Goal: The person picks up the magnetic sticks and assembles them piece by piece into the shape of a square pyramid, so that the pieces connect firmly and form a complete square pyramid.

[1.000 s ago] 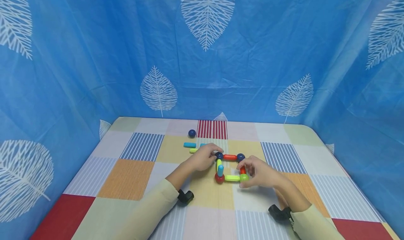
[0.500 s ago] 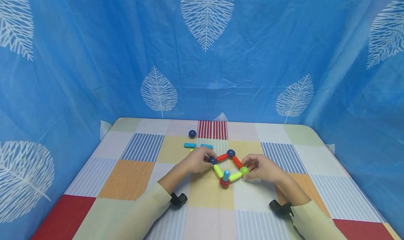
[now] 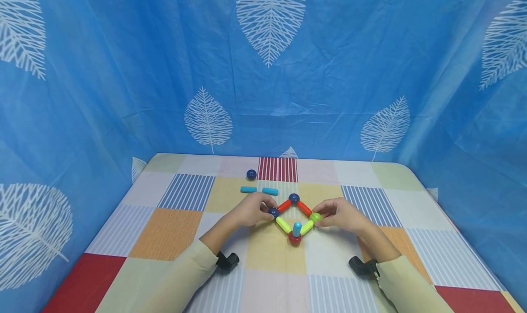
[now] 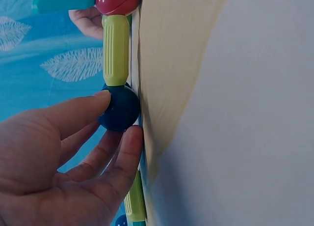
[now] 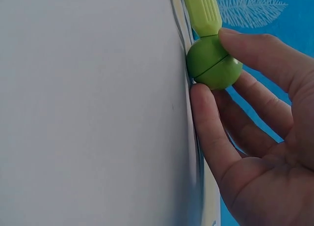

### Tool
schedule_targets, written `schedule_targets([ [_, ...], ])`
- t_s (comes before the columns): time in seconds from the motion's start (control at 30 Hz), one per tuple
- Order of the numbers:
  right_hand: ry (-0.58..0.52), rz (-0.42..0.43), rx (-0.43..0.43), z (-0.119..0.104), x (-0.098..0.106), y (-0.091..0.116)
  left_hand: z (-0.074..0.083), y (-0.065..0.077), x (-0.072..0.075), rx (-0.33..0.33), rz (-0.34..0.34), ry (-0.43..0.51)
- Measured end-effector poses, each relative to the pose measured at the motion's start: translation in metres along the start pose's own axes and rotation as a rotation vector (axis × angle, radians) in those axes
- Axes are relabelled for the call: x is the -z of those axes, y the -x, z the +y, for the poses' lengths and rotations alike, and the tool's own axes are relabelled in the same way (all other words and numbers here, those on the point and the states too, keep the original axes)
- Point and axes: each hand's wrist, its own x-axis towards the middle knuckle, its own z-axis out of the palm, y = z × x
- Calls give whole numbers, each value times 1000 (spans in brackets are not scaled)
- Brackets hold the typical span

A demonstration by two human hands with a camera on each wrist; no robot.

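Observation:
A diamond of toy rods and balls lies on the patterned cloth. My left hand (image 3: pixel 251 208) pinches the dark blue ball (image 4: pixel 119 108) at its left corner, thumb on top and a fingertip below. At the right corner my right hand (image 3: pixel 341 216) pinches the green ball (image 5: pixel 214 63). Another dark blue ball (image 3: pixel 294 198) forms the far corner, joined by a red rod (image 3: pixel 284 206) and a second red rod (image 3: pixel 304 208). The near corner is a red ball (image 3: pixel 294 238) with a light blue rod (image 3: pixel 297 229) upright on it. Yellow-green rods (image 3: pixel 283 225) form the near sides.
Behind the left hand lie two loose blue rods (image 3: pixel 249 189), side by side. A loose dark blue ball (image 3: pixel 251 175) sits farther back. In the left wrist view a yellow-green rod (image 4: pixel 135 201) shows below the fingers. A blue leaf-print curtain (image 3: pixel 263 111) hangs behind and beside the table.
The frame of rods and balls has turned from a square into a diamond, its far ball shifting left. The left hand has moved left with its ball; the right hand now pinches the green ball.

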Motion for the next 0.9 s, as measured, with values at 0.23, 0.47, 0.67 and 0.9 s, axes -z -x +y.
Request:
schedule_targets([
  [0.23,-43,7,-30,-4,0,2,-5,0,5,-7,-1,10],
  [0.47,-57,10,-37,0,0,0,-10,1,21,-37,71,30],
  [0.67,-51,16,-47,0,0,0,-20,-6,33,-65,180,25],
  [0.9,-70,21,-58,-2,-1,1,-27,-12,36,-60,219,-62],
])
